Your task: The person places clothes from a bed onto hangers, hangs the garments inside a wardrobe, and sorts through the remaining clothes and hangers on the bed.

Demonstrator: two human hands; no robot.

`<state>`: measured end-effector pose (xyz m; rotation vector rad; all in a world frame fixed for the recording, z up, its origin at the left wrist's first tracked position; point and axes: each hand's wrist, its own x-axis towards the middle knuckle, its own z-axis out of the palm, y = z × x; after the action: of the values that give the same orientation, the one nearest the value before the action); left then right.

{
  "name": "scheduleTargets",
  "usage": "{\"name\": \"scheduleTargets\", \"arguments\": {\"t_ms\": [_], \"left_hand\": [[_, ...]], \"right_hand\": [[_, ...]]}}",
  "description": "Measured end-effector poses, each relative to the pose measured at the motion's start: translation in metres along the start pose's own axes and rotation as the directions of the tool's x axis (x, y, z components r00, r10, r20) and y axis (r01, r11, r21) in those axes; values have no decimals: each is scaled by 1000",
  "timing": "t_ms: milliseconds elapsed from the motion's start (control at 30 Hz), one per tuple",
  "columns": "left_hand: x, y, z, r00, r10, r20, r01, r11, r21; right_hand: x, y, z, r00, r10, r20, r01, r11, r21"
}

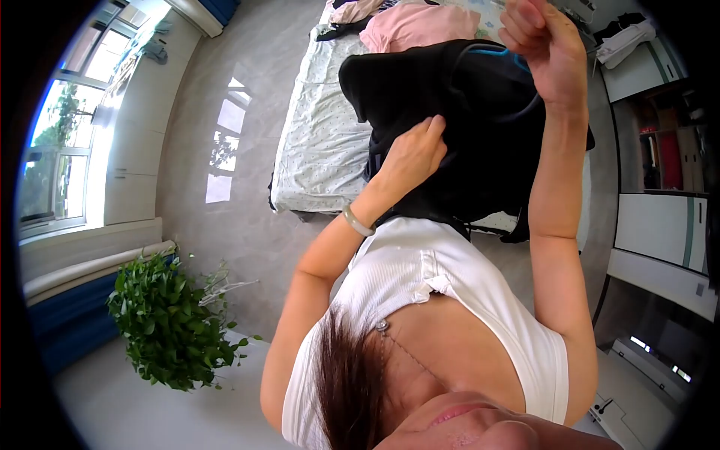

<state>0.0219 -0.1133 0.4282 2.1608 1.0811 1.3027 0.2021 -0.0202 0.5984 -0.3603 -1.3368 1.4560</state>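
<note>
A large black garment [472,142] with a blue-edged opening spreads over the near side of the bed and in front of my body. My left hand [412,154] lies at its left part, with fingers pressed together on the black cloth. Higher up on the right, my right hand [547,56] is raised beside the blue-edged opening. Its fingers are curled closed, and whatever is between them cannot be made out. Part of the garment passes behind my right wrist.
The bed [319,142] has a light patterned sheet. Pink clothing [420,26] and darker clothes lie at its far end. A leafy green plant [176,322] stands at the lower left, near the windows [64,157]. Cabinets and shelves [660,229] line the right side.
</note>
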Motion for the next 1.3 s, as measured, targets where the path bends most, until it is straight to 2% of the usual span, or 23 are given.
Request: {"name": "scheduleTargets", "arguments": {"t_ms": [33, 100, 133, 167, 200, 233, 300, 367, 433, 500, 567, 600, 700, 767, 800, 833, 900, 967, 1033, 1100, 1167, 1233, 1300], "left_hand": [[0, 5, -8, 1000, 4, -2, -4, 1000, -2], [12, 16, -47, 960, -61, 274, 71, 997, -26], [21, 19, -63, 992, -33, 121, 34, 999, -6], [32, 12, -70, 990, 71, -126, -71, 997, 5], [51, 12, -79, 954, 171, -244, -169, 985, 32], [69, 14, -88, 899, 348, -267, -281, 924, 259], [90, 20, -96, 895, 442, -58, -406, 863, 300], [94, 22, -87, 871, 490, 26, -490, 866, 104], [78, 18, -82, 724, 689, -41, -627, 682, 376], [66, 20, -84, 660, 740, 130, -741, 613, 274], [60, 26, -76, 626, 699, 346, -780, 560, 279], [55, 26, -71, 610, 678, 410, -791, 488, 369], [51, 27, -66, 508, 603, 615, -821, 122, 558], [49, 34, -61, 505, 552, 663, -835, 118, 538], [52, 35, -59, 442, 637, 631, -835, 35, 550], [56, 38, -55, 403, 708, 580, -861, 78, 503], [61, 53, -50, 494, 595, 633, -864, 255, 435], [57, 48, -43, 662, 341, 667, -744, 405, 532], [63, 48, -49, 667, 323, 672, -736, 428, 525], [64, 47, -54, 666, 317, 675, -732, 450, 511], [61, 46, -57, 641, 106, 761, -745, 324, 583], [59, 32, -58, 595, 89, 798, -772, 339, 538], [63, 21, -59, 550, 333, 766, -817, 408, 409]], "right_hand": [[-2, 6, -20, 995, 45, -84, -31, 986, 162], [-3, -2, -21, 983, 97, -157, -44, 948, 315], [-7, -15, -3, 995, 48, -90, -38, 994, 106], [-9, -24, 8, 1000, 13, -18, -15, 994, -105], [-10, -25, 6, 999, 42, -25, -44, 995, -89], [-8, -25, 7, 999, 40, -35, -43, 995, -92], [-7, -25, 11, 998, 47, 52, -42, 995, -95], [-9, -30, 7, 998, 41, 49, -36, 994, -103], [-15, -34, 3, 998, 43, 53, -37, 994, -105], [-18, -38, -1, 997, 65, 38, -61, 994, -93], [-25, -38, -2, 995, 93, 24, -91, 993, -80], [-25, -36, 1, 994, 103, 34, -100, 993, -68], [-25, -23, 3, 992, 115, 51, -114, 993, -26], [-23, -12, 8, 990, 123, 62, -122, 992, -17], [-25, -16, 18, 982, 184, -29, -185, 983, -8], [-23, -11, 22, 983, 181, -27, -181, 983, -5], [-20, -1, 27, 978, 208, -3, -208, 978, -35], [-17, 4, 35, 970, 243, 4, -242, 968, -61], [-17, 11, 39, 981, 187, -53, -194, 964, -182], [-16, 13, 36, 980, 197, -28, -199, 971, -134], [-14, 14, 40, 978, 193, 82, -181, 973, -141], [-14, 19, 48, 977, 194, 94, -176, 969, -172], [-12, 25, 52, 976, 189, 106, -165, 965, -205]]}}
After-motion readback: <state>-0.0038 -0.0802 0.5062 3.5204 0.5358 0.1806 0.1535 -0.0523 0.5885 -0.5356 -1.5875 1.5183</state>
